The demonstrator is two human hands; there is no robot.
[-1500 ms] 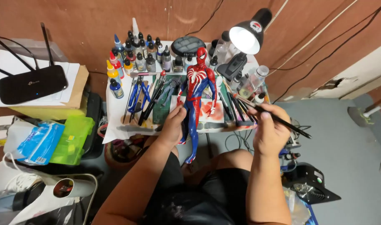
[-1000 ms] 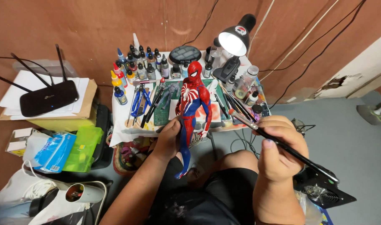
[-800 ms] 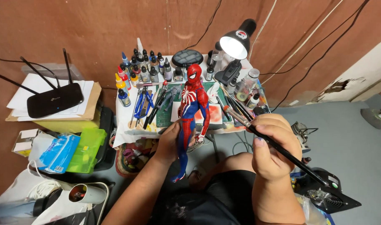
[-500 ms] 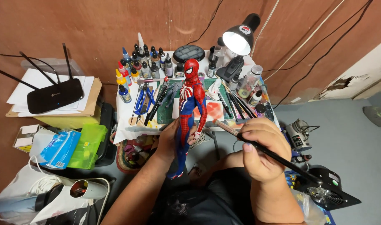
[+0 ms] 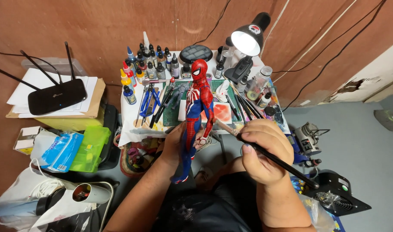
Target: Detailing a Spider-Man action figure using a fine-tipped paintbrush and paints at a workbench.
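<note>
Red-and-blue figure (image 5: pixel 195 116) stands upright above the person's lap, in front of the small cluttered table (image 5: pixel 127 124), gripped about the thighs by the left hand (image 5: pixel 174 144), its fingers wrapped close around it. Right hand (image 5: pixel 260 150) pinches a long dark paintbrush (image 5: pixel 273 158) between curled fingers, the brush tip touching the figure's lowered hand, under the lit desk lamp (image 5: pixel 248 38)

the jointed plastic action figure (image 5: pixel 195 112) is red and blue with a fine black web pattern and a white emblem on its chest. the long thin paintbrush (image 5: pixel 273 157) has a black handle, the square wireless router (image 5: pixel 57 95) is glossy black, and the small plastic storage box (image 5: pixel 90 148) is bright lime green. the rows of little dropper paint bottles (image 5: pixel 150 66) carry red, yellow, blue and black caps and labels, and the wooden wall (image 5: pixel 97 25) behind is reddish brown.
</note>
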